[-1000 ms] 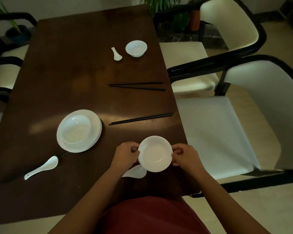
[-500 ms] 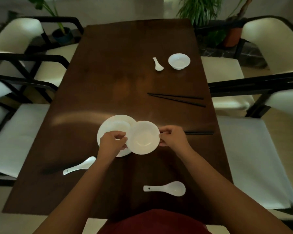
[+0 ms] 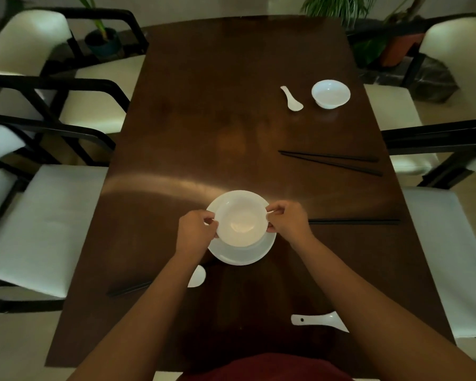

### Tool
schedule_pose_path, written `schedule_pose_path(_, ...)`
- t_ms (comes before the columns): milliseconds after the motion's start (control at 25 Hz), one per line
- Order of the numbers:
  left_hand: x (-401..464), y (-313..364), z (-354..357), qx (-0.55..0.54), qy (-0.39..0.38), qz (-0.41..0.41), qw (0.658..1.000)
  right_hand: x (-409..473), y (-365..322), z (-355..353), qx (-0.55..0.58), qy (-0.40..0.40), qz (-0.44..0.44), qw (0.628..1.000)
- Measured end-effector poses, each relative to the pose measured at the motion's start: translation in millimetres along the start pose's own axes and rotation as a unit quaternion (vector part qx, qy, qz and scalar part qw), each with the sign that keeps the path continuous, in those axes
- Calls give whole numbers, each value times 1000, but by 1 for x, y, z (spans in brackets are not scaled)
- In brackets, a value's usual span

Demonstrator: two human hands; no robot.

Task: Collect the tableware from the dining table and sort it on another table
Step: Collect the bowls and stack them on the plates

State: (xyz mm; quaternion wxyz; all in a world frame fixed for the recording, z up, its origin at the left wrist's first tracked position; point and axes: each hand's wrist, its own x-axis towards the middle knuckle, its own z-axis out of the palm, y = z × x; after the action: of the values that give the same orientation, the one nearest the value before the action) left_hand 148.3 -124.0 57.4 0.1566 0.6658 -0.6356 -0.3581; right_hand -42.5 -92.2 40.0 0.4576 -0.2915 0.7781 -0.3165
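Note:
I hold a white bowl [image 3: 241, 224] by its rim, my left hand [image 3: 194, 232] on its left side and my right hand [image 3: 287, 224] on its right. The bowl is over a white plate [image 3: 242, 255] with a bowl in it, on the dark wooden dining table [image 3: 204, 133]; whether it rests on them I cannot tell. One white spoon [image 3: 197, 276] pokes out from under my left forearm, another white spoon [image 3: 318, 320] lies near the front. A second small white bowl [image 3: 331, 93] and a white spoon [image 3: 291, 99] sit at the far right.
Black chopsticks lie in pairs: one pair [image 3: 333, 160] mid-right, one [image 3: 353, 221] right of my right hand, one [image 3: 129, 288] at the front left. Cream-cushioned black-framed chairs [image 3: 47, 226] stand along both sides. Potted plants [image 3: 338, 6] stand beyond the far end.
Both hands carried the bowl from the table's near right edge leftward and away from me, until it came over the plate. The spoon that lay beside it stayed behind.

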Motion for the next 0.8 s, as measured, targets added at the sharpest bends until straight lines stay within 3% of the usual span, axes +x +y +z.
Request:
schedule_pose_path(240,9,-12,2,21,-21,15,999,-4,14,7,-42,32,-14,999)
schedule_pose_path(400,18,-17,2,-104,-78,-112,985,-3,18,12,-8,13,19,1000)
schedule_pose_path(600,23,-19,1,-137,-87,-103,981,-2,15,14,18,20,21,999)
schedule_pose_path(720,25,-15,-5,-2,-68,14,998,-5,8,5,-28,30,-10,999)
schedule_pose_path(800,34,1,-9,86,-44,143,985,-4,-3,-12,-146,55,-80,984)
